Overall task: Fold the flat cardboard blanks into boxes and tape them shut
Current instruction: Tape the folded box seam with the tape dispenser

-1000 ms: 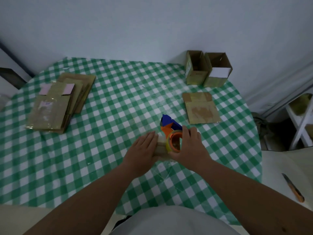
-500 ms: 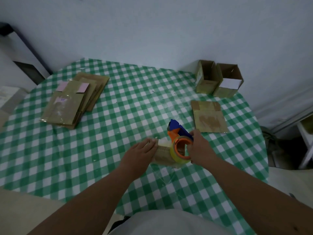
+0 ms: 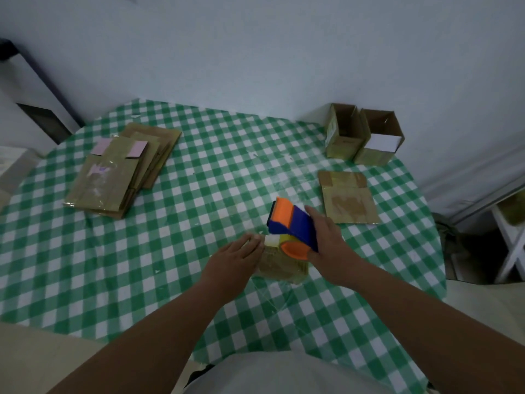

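Head cam: right hand [image 3: 329,245] grips the tape dispenser [image 3: 292,226] over a small cardboard box [image 3: 281,270], which sits under flat left hand [image 3: 235,260] fingers, probably pinning it so the tape runs straight.

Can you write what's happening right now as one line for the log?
step: taping box | left hand: steadies small box | right hand: grips tape dispenser on box

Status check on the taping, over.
Right hand grips tape dispenser; left hand presses flat on small box. Dispenser sits on box. Nothing in the way.
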